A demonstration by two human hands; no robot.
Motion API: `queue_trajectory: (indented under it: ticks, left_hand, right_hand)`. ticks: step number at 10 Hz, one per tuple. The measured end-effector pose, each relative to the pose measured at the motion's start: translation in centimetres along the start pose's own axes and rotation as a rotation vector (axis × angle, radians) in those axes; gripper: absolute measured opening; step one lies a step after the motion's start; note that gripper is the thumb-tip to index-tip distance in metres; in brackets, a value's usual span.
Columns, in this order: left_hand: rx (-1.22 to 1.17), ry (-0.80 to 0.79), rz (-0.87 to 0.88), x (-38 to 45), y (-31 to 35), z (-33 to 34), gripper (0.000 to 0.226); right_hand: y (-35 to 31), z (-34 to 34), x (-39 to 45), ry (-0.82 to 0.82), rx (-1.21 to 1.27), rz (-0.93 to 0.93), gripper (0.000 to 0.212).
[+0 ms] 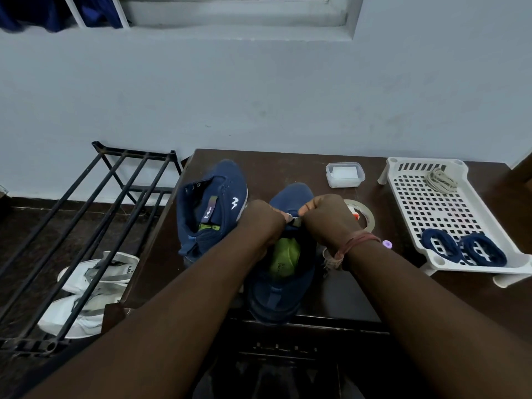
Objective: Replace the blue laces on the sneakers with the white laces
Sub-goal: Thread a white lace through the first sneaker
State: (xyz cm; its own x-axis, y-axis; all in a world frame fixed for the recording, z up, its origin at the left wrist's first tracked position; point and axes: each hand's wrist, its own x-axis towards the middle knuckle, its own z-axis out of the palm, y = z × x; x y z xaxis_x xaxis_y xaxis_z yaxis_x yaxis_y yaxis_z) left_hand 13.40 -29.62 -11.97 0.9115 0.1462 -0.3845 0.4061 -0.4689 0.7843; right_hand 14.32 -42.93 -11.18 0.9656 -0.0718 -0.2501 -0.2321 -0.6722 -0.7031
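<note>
Two blue sneakers stand on the dark wooden table (288, 165). The left sneaker (211, 205) has no lace and leans to the left. The right sneaker (288, 254), with a green insole, sits in front of me. Both my hands work at its tongue. My left hand (263, 223) grips the shoe's upper edge. My right hand (325, 216) pinches a small white piece, which looks like a lace end, at the tongue. Two coiled blue laces (463, 247) lie in the white perforated tray (408, 197); a coiled white lace (440, 180) lies at its far end.
A roll of tape (367, 216) lies just right of my right hand. A small clear plastic box (345, 174) stands behind it. A black metal shoe rack (95, 226) stands left of the table, with white sneakers (86, 292) on the floor beneath it.
</note>
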Motion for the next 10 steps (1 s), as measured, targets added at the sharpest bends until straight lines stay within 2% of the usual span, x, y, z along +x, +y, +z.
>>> queue_trajectory:
  ticks: [1, 2, 3, 5, 7, 9, 10]
  left_hand:
    - [0.108, -0.025, -0.040, 0.33, 0.37, -0.25, 0.044]
    - [0.183, -0.045, 0.004, 0.50, 0.38, -0.48, 0.036]
    - [0.126, -0.024, 0.034, 0.27, 0.37, -0.36, 0.028]
    - [0.061, -0.023, 0.048, 0.04, -0.28, -0.35, 0.023]
    - [0.166, -0.073, 0.082, 0.33, -0.21, -0.50, 0.024]
    - [0.179, -0.086, 0.018, 0.44, 0.26, -0.97, 0.045]
    - [0.213, -0.095, 0.032, 0.51, 0.42, -1.10, 0.035]
  right_hand:
    - [0.12, -0.07, 0.14, 0.009, -0.036, -0.004, 0.025]
    - [-0.10, -0.47, 0.19, -0.026, -0.054, -0.045, 0.025]
    - [-0.15, -0.33, 0.06, -0.036, -0.056, -0.023, 0.025]
    - [0.06, -0.23, 0.47, -0.094, 0.002, 0.028, 0.010]
    - [0.41, -0.30, 0.77, -0.090, -0.001, 0.034, 0.021]
    - [0.02, -0.06, 0.28, -0.022, -0.095, -0.051, 0.020]
    - [-0.20, 0.30, 0.01, 0.063, -0.144, -0.112, 0.013]
